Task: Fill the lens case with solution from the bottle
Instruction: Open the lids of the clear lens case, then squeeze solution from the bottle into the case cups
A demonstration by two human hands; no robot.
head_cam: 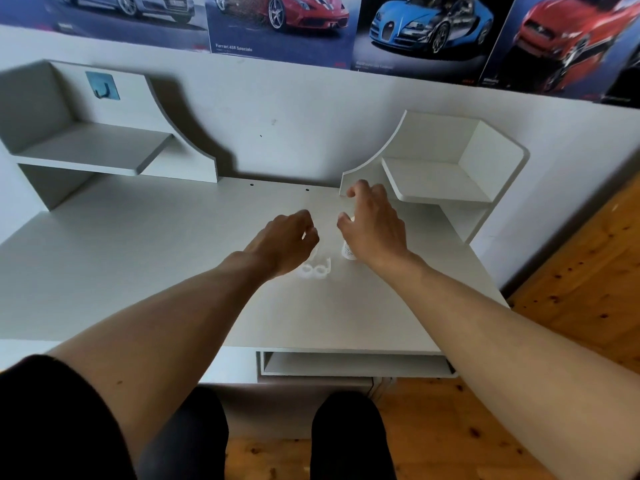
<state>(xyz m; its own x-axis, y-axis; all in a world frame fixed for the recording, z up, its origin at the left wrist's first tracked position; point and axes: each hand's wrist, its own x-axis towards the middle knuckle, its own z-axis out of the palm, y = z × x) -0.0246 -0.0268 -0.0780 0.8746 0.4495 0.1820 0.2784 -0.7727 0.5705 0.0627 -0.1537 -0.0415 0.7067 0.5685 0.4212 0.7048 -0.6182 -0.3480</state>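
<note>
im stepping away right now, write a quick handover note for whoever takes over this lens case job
Left hand: curled over the lens case; whether it grips anything is hidden.
Right hand: open, above the bottle, not gripping it.
Case lies on the desk with both wells open; bottle stands just right of it.
Done: case seems opened.
Left: pick up bottle, fill both wells.

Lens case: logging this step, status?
Left hand over lens case, grip unclear. Right hand open above bottle. Case wells uncapped on desk. Nothing blocking.
</note>
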